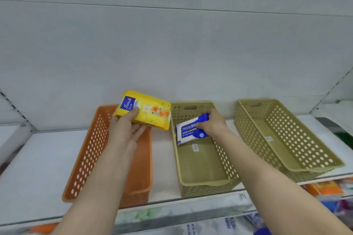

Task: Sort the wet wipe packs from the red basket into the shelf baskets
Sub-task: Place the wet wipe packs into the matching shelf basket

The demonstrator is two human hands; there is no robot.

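With your left hand [125,129] grasping the yellow pack [145,110] and your right hand [212,123] pinching the blue-white pack [188,132], lower each fully into the basket beneath it before releasing.

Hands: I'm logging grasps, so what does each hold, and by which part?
Left hand holds the yellow pack by its near-left corner; right hand pinches the blue-and-white alcohol wipes pack at its right end.

A: Baskets on the shelf [28,168]?
B: 3 in a row. Left basket [89,156], middle basket [202,183], right basket [286,139].
A: Packs?
B: Left hand [124,131] holds one pack [145,110] over left basket's back end. Right hand [212,124] holds another pack [189,131] inside middle basket, near its back.
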